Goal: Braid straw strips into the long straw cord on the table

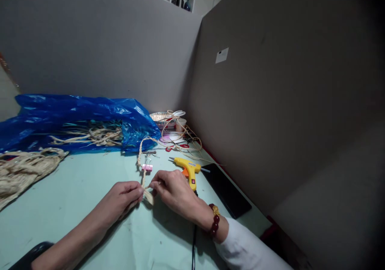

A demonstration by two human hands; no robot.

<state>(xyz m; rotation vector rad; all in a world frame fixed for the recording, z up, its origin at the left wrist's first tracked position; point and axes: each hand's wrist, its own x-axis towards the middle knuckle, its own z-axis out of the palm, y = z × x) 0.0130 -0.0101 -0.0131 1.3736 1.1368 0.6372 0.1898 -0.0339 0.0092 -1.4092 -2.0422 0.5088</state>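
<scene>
My left hand and my right hand meet over the pale green table, both pinching a tan raffia strand between their fingertips. The strand runs up from my fingers past a pink binder clip clamped on it and curves away toward the back. A yellow glue gun lies just beyond my right hand, its black cord running toward me. A red bead bracelet sits on my right wrist.
A blue plastic bag holding raffia strips lies at the back left. A bundle of tan fibre sits at the left edge. A black phone lies to the right. Bowls, red scissors and loose strands crowd the corner. Grey partition walls enclose the desk.
</scene>
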